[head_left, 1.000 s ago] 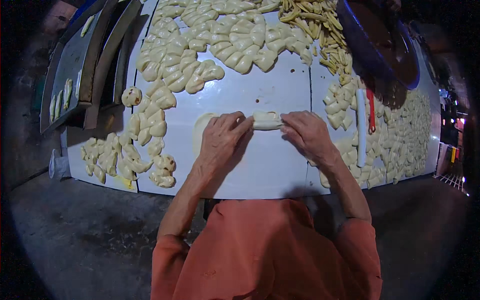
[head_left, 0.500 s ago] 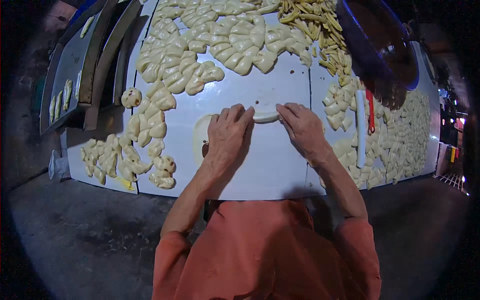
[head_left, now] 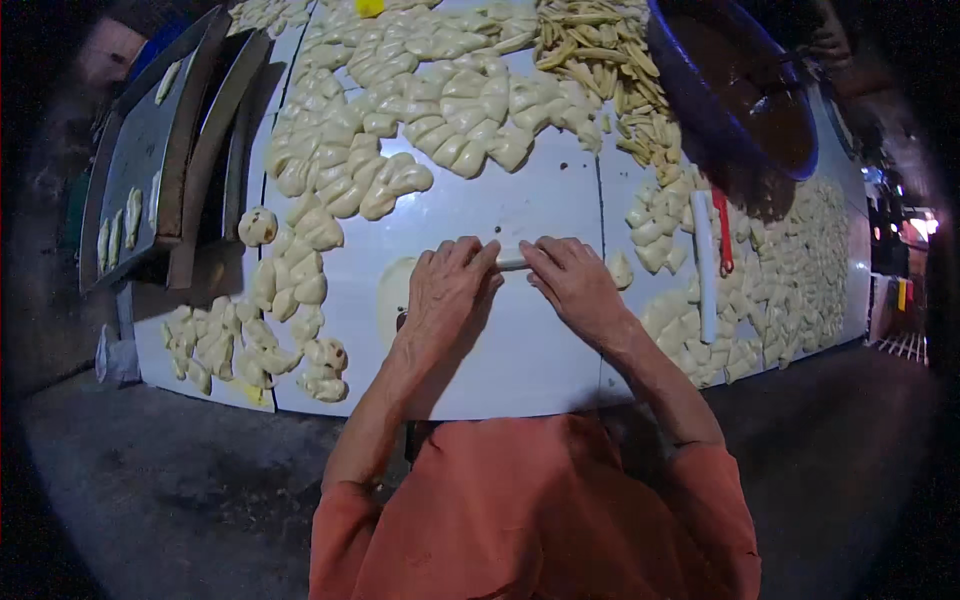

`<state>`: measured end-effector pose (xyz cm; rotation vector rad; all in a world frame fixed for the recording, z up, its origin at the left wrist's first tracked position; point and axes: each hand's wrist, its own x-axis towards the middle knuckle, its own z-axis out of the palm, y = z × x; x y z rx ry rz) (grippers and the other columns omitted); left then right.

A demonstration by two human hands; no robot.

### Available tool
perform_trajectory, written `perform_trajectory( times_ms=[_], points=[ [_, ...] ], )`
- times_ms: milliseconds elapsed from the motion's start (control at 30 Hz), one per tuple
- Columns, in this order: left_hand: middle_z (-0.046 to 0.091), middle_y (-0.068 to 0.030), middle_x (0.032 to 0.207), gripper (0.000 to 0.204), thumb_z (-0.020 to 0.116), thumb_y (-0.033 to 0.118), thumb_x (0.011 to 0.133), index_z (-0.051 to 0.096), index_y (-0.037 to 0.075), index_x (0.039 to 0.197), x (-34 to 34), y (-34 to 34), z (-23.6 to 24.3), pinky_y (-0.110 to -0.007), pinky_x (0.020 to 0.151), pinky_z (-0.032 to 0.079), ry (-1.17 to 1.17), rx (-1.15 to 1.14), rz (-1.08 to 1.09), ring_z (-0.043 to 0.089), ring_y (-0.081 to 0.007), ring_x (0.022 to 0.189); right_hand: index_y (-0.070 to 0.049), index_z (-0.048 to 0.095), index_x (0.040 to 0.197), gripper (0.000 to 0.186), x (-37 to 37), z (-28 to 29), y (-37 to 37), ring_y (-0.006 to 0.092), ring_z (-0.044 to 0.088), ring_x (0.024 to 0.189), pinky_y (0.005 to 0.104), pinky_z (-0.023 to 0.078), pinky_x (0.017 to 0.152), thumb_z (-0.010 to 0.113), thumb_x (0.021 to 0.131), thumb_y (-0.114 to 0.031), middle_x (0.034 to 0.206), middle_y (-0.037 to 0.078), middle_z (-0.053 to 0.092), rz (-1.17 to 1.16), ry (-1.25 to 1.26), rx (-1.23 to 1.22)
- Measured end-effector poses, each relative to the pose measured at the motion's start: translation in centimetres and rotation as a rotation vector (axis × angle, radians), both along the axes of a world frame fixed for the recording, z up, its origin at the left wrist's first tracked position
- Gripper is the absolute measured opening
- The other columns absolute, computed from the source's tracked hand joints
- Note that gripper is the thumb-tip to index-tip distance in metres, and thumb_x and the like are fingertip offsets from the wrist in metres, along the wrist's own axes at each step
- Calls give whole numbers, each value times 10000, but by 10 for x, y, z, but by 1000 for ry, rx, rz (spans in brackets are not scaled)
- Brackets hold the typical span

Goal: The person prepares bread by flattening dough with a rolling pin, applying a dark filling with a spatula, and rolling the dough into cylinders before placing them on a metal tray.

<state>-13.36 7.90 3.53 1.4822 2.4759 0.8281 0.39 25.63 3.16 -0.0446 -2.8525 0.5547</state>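
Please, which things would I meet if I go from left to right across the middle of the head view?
Metal tray, spotted dough ball, left hand, dough roll, right hand, white stick, red tool.

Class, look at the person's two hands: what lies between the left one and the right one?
In the head view, a pale strip of dough spans the gap between left hand and right hand.

Here's a dough roll [head_left: 512, 259] on the desk [head_left: 500, 360], between my left grip [head_left: 442, 287] and right grip [head_left: 572, 282] | flat dough [head_left: 393, 290] by the left one | trays [head_left: 130, 200] farther left | dough pieces [head_left: 455, 110] ahead and both sides | strip pile [head_left: 590, 50] ahead-right, basin [head_left: 806, 164] right of that | rod [head_left: 704, 268] among right-hand pieces
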Motion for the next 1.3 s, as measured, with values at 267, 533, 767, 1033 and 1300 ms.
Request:
perform_trajectory(
  times_ms=[267, 533, 767, 1033, 1300],
  points=[
    [670, -79, 953, 186, 636, 142, 893, 712, 136, 1062, -5, 6, 9, -447, 744, 541, -59, -137, -85, 679, -334, 846, 2, 647, 1068, 204, -4, 10, 21, 391, 632, 912, 464, 521, 804, 632, 884, -85, 947, 183, 618, 54, -42, -400],
    [672, -63, 988, 326, 687, 124, 881, 731, 140, 1203, 34, -20, -1, -410, 718, 541, -41, -54, -134, 684, -274, 849, -81, 656, 1168, 320, 39, 1, 2, 303, 614, 921, 413, 526, 793, 687, 850, -87, 1012, 103, 601, 112, -100, -162],
    [718, -120, 1142, 303, 659, 25, 881, 748, 96, 1161, 36, -27, 15, -385, 847, 584, -242, -82, -53, 712, -311, 1024, -80, 659, 1187, 321, 45, 4, -4, 297, 644, 958, 402, 554, 801, 681, 868, -50, 1074, 105, 633, -12, -123, -128],
    [703, -125, 1167, 403, 625, 67, 920, 659, 118, 1318, 52, -19, 26, -395, 837, 585, -191, 14, 138, 694, -314, 1057, -16, 656, 1158, 309, 35, 20, 6, 335, 640, 1003, 428, 544, 867, 638, 853, -59, 1039, 150, 632, 25, -96, -196],
    [721, -130, 1150, 433, 633, 32, 916, 634, 103, 1343, 51, -22, 15, -386, 792, 598, -311, 30, 57, 726, -320, 961, -43, 680, 1162, 267, 31, 15, 25, 340, 667, 998, 439, 546, 852, 627, 926, -158, 1052, 136, 667, 59, -262, -385]
  ],
)
